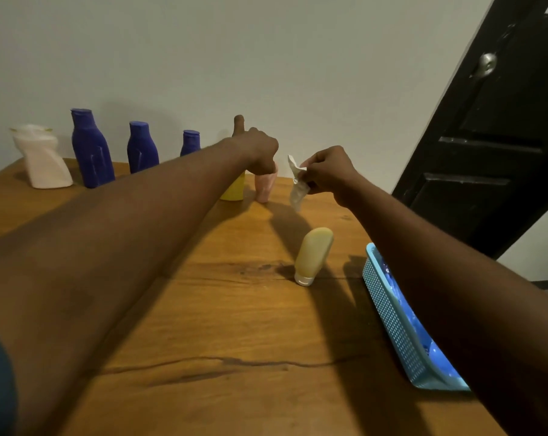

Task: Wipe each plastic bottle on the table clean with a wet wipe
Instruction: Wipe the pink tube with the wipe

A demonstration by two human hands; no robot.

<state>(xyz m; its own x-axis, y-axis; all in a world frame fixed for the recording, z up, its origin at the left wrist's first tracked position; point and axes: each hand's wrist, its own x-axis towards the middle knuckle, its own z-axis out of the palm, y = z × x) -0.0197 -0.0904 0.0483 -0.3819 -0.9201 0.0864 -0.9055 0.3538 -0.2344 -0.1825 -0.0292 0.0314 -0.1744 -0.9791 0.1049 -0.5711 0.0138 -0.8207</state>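
Along the wall on the wooden table (203, 309) stand a pale squat bottle (44, 162), three dark blue bottles (91, 149) (142, 147) (191, 143), a yellow bottle (235, 188) and a small pink bottle (265, 187). My left hand (260, 151) reaches over the pink bottle with its fingers curled round the bottle's top and its thumb pointing up. Just to the right, my right hand (327, 173) pinches a crumpled white wet wipe (297, 184) that hangs above the table. A beige tube bottle (315, 254) stands on its white cap nearer to me.
A light blue perforated basket (389, 313) with blue contents sits at the table's right edge, partly under my right forearm. A black door (492, 136) stands behind it on the right. A plain wall backs the table.
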